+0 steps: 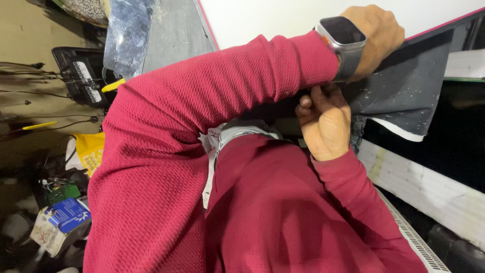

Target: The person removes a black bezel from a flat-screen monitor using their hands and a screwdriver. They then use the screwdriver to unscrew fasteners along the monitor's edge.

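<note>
My left arm in a red sleeve crosses the view from lower left to upper right. A grey smartwatch [343, 43] sits on its wrist. My left hand [376, 35] lies curled over the top edge of a dark grey speckled sheet [409, 91], where it meets a white panel with a pink edge [273, 17]. My right hand [323, 124] is just below the left wrist with its fingers curled against the same sheet. Its fingertips are hidden under the wrist, so what they hold cannot be seen.
A black device with labels [81, 76], a yellow tool [113, 85] and a clear plastic sheet [126, 30] lie at upper left. A yellow bag [91, 149] and a blue box [68, 215] sit at lower left. A white painted board [429, 187] runs along the right.
</note>
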